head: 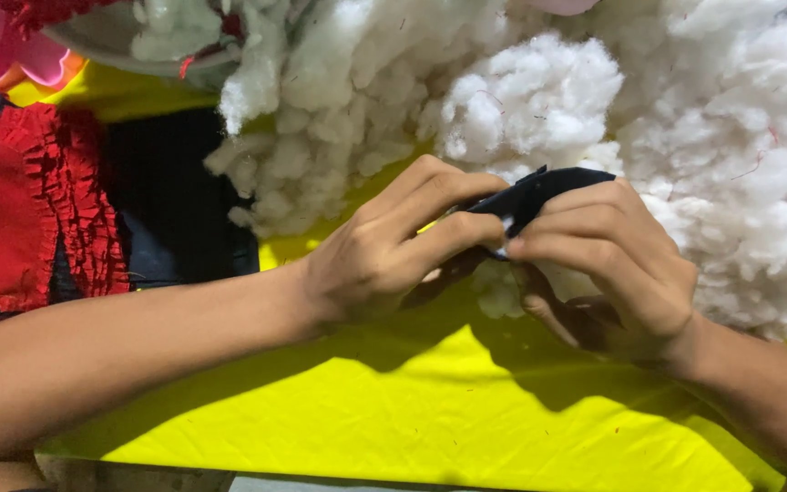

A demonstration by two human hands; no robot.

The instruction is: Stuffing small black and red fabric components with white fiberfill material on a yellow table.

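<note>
- Nearest me, the yellow cloth covers the worktop.
- My left hand and right hand both pinch the small black fabric piece, held just above the cloth.
- White tufts, probably stuffing, show at its edge; a loose grip could spill them.
- Beyond, the white stuffing pile; far left, red ruffled fabric. No labels visible.

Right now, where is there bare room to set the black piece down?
Bare yellow cloth lies below both hands, between the forearms. Crowded: white stuffing fills the top and right, and red ruffled fabric covers the left.
</note>
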